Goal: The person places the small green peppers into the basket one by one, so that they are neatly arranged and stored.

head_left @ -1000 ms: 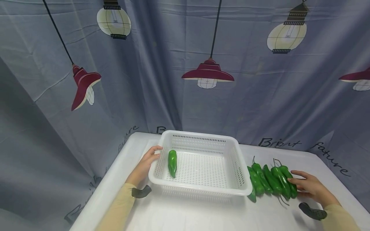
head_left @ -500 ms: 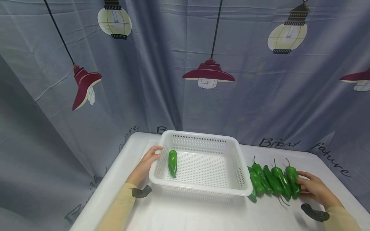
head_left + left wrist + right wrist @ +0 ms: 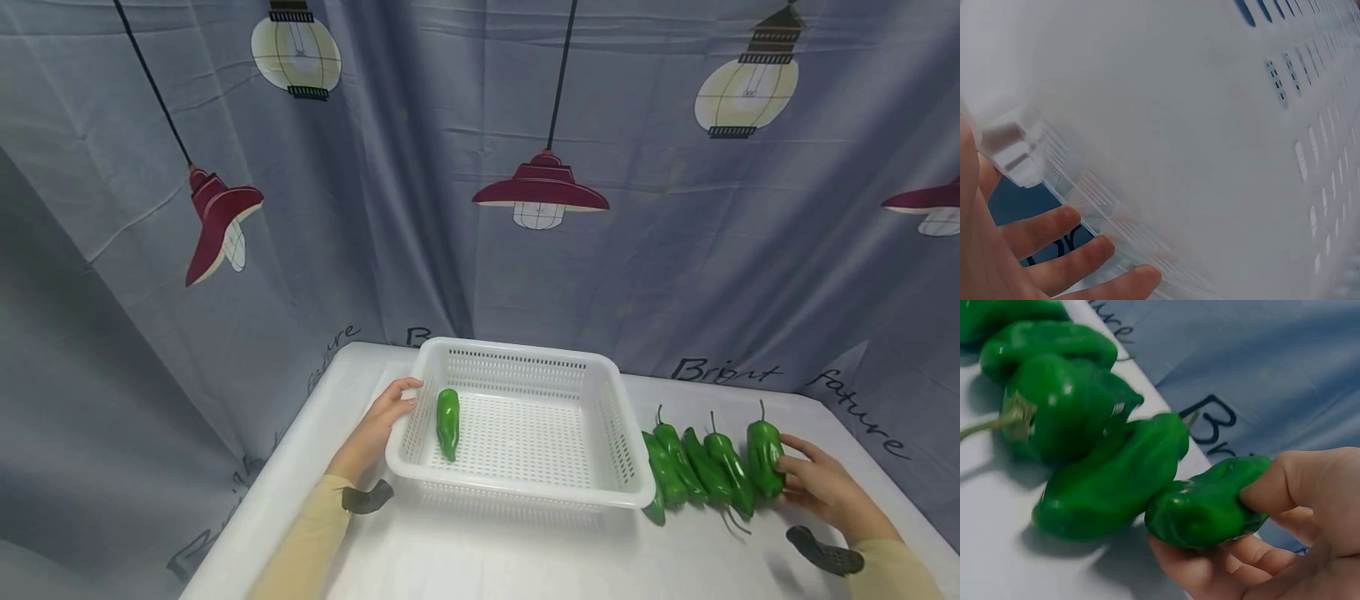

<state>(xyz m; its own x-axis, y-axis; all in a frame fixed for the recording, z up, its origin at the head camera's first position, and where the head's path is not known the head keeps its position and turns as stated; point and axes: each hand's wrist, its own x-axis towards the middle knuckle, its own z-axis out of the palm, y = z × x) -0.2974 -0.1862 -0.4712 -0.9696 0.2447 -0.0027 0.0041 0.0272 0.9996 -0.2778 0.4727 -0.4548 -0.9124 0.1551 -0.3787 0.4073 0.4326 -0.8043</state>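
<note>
My right hand [image 3: 821, 483] pinches a green pepper [image 3: 763, 454] at the right end of a row of several green peppers [image 3: 705, 471]. In the right wrist view the thumb lies on top of this pepper [image 3: 1200, 509] and the fingers curl beneath it. Its thin stem points up in the head view. My left hand [image 3: 382, 425] is at the left side of a white plastic basket [image 3: 517, 493]. Nearly straight, spread fingers [image 3: 1129, 281] touch the basket's slotted outer wall in the left wrist view. One green pepper [image 3: 447, 423] lies inside, near the left wall.
The basket and peppers are on a white table [image 3: 495, 562]. At the right of the basket, its rim partly covers the nearest peppers. A blue-grey curtain [image 3: 420, 250] printed with lamps hangs along the back and left. Dark bands [image 3: 367, 498] cross both wrists.
The right hand has taken hold of the end pepper and drawn it to the right, away from its neighbour. Its stem now points straighter up. Left hand and basket stay put.
</note>
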